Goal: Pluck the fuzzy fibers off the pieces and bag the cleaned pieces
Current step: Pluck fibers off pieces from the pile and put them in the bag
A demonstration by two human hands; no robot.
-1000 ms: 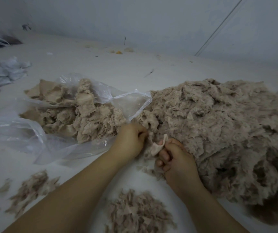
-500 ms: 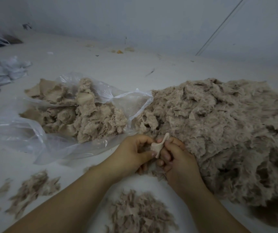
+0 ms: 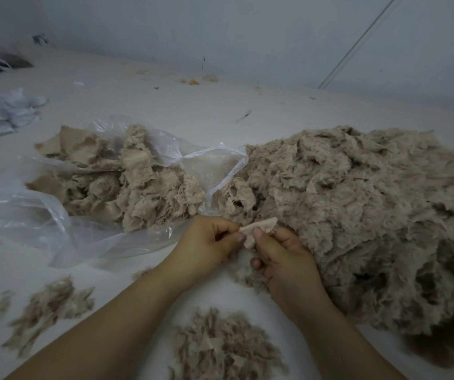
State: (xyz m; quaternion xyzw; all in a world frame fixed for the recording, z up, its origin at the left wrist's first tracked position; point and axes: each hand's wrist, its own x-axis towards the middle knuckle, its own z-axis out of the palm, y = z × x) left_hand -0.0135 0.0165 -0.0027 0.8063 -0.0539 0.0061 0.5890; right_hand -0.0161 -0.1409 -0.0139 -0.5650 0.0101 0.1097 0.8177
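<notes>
While both hands pinch one small piece (image 3: pixel 258 229) between them, the left hand (image 3: pixel 209 242) steadying one end and the right hand (image 3: pixel 280 253) gripping the other, seemingly to pull fuzz free, a clear bag (image 3: pixel 88 223) of pieces lies open just left on the tabletop (image 3: pixel 165 105). To the right a large pile (image 3: pixel 357 209) crowds the hands; near scraps (image 3: pixel 226 349) litter the front.

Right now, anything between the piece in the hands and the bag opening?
Nothing visible. Both hands, left and right, pinch the small piece just right of the clear plastic bag. The bag's mouth lies open toward them, with only bare table between.
</notes>
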